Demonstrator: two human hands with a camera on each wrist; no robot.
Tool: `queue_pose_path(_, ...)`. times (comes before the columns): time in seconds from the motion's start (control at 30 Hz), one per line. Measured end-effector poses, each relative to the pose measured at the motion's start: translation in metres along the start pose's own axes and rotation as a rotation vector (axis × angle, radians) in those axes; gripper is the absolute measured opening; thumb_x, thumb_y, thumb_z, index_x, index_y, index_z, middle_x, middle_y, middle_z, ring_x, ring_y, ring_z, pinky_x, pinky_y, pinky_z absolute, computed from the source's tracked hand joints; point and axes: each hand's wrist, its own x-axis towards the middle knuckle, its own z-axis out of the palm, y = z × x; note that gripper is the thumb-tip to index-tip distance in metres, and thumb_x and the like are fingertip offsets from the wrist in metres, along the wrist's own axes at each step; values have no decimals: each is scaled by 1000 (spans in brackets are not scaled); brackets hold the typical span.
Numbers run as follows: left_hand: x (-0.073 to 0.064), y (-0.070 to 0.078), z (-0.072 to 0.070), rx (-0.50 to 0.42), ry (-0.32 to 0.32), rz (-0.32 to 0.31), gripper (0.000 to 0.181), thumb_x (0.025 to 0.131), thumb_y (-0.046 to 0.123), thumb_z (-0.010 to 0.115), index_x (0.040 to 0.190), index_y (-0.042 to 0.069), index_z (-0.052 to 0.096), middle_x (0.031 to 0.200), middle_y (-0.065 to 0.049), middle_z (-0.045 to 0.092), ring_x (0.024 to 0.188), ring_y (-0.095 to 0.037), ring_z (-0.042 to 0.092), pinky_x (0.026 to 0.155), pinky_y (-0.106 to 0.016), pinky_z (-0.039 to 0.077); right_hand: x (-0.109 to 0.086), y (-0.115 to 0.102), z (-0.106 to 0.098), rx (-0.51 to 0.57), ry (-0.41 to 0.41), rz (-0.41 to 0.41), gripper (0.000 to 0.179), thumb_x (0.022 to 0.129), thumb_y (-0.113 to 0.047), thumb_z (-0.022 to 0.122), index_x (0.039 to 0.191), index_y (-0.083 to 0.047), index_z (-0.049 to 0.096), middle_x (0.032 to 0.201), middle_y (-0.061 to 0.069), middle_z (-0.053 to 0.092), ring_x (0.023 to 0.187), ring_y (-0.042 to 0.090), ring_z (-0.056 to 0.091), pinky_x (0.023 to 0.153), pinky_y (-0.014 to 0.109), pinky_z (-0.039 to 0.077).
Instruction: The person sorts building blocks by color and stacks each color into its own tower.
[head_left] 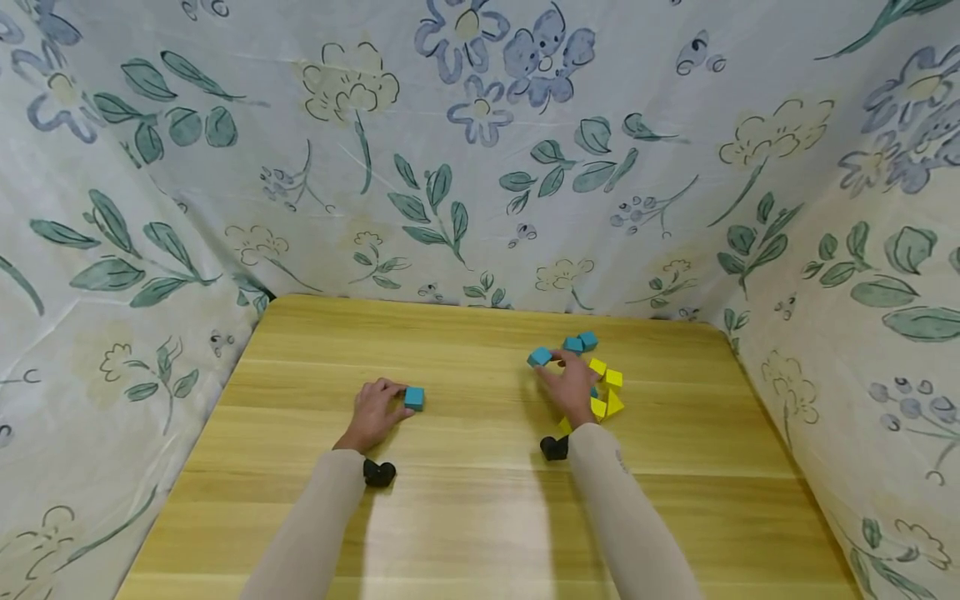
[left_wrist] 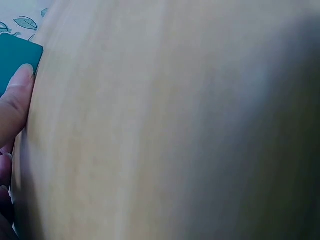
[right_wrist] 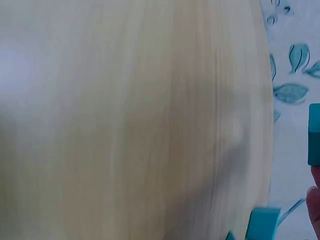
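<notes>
On the left of the wooden table, my left hand [head_left: 375,414] pinches a blue cube [head_left: 414,398] between thumb and fingers. The thumb [left_wrist: 20,85] lies along this cube's face [left_wrist: 17,57] in the left wrist view. My right hand [head_left: 570,387] holds another blue block [head_left: 540,357] by its fingertips, and a shadow falls on the wood below. That block [right_wrist: 314,135] shows at the right edge of the right wrist view, fingertips beneath it. Part of a yellow and blue pile is hidden behind the right hand.
Two blue blocks [head_left: 588,340] sit beyond the right hand. Several yellow blocks [head_left: 613,378], one a triangular piece [head_left: 614,403], lie close to its right side. Flowered cloth [head_left: 480,208] hangs behind the table [head_left: 465,350] and along both sides.
</notes>
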Motion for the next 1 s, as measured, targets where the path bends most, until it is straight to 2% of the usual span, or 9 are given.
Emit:
queue_pose_path(0.27,1,-2,1,-2,23,25,45,87,22,71,124,0,60,110,-14,56,103,-36,46,89,-53,33,-15,-28,25,70,-108,-62,41,89,-24,71,122,-2,62,116,14,63,107,32,53,100,51,21)
queue_pose_path(0.5,1,-1,1,2,6,0,45,87,22,71,125,0,60,112,-15,56,105,-37,46,89,-53,33,-30,-41,57,125,-169,-114,34,87,-18,73,117,-4,65,110,11,65,102,30,55,97,51,21)
queue_pose_path(0.73,1,-2,1,12,3,-14,45,87,23,71,125,2,61,111,-14,56,105,-36,46,90,-52,34,-42,-51,88,100,-265,-166,32,85,-18,75,114,-6,67,111,8,66,101,26,57,95,49,25)
queue_pose_path(1.0,0,-3,2,4,16,0,44,87,23,71,125,1,61,112,-14,56,105,-36,46,89,-53,33,-52,-59,106,90,-309,-175,34,84,-18,76,115,-7,67,111,8,66,101,27,60,97,50,27)
